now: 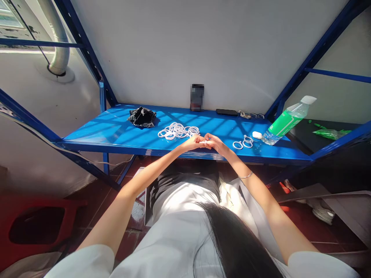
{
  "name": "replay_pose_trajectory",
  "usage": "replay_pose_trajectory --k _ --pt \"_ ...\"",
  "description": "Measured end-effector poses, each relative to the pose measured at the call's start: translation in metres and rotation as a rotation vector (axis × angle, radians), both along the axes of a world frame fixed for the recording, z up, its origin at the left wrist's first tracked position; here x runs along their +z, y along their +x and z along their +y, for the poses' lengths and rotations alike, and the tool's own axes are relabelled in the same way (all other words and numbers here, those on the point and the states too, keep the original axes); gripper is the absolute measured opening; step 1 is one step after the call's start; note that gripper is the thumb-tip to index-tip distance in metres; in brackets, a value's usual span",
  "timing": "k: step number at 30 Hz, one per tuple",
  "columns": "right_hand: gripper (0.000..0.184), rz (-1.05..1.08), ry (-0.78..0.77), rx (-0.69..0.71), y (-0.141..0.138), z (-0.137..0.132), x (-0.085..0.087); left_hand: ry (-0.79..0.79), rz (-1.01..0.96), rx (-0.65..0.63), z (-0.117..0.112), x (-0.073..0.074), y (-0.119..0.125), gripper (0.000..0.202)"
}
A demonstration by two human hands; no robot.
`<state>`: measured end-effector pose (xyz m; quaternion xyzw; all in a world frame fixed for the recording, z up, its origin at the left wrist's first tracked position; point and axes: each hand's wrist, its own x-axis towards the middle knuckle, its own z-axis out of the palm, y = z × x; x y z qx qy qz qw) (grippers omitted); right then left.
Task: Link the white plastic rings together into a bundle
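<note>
My left hand [193,143] and my right hand [213,142] meet above the front edge of the blue table [116,133]. Their fingers are closed in a pinch on a small white piece [204,142], mostly hidden, which looks like one of the white plastic rings. Just beyond my left hand lies a loose pile of white rings [176,130]. To the right of my right hand, a few more rings [237,145] rest on the table, some apart from the pile and overlapping one another.
A black plastic bag [142,117] stands open at the back left. Against the wall leans a dark upright object [197,98], blurred out. Further right are a black phone [226,112], a coiled cable [251,115], a small white case [256,135] and a tilted green-labelled bottle [286,122]. Blue frame posts flank the table.
</note>
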<state>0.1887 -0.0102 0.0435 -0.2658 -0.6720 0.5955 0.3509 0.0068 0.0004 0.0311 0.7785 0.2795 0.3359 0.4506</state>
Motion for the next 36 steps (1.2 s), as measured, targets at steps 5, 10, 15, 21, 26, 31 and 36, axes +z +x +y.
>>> replay_pose_trajectory --k 5,10,15,21,26,31,36 --pt "0.031 0.004 0.009 0.003 0.001 0.002 -0.002 -0.047 -0.014 -0.054 0.001 -0.001 0.0 0.031" --pt "0.029 0.042 -0.038 0.041 0.004 0.008 -0.006 -0.046 -0.112 -0.056 0.003 -0.003 0.003 0.044" --pt "0.031 0.085 0.017 -0.045 0.004 0.01 -0.013 -0.056 -0.17 -0.046 0.002 0.0 0.005 0.044" --pt "0.025 -0.205 0.45 -0.437 0.011 0.007 -0.006 -0.047 -0.119 0.07 0.001 0.001 0.007 0.035" --pt "0.025 -0.736 0.705 -0.802 0.043 0.007 0.005 0.212 -0.033 0.384 0.001 -0.003 0.01 0.036" --pt "0.034 -1.034 0.584 -0.852 0.068 0.016 -0.005 0.692 0.239 0.562 0.009 -0.004 0.002 0.019" --pt "0.03 -1.087 0.686 -0.765 0.07 0.023 -0.018 0.868 0.44 0.648 0.02 -0.006 -0.014 0.019"
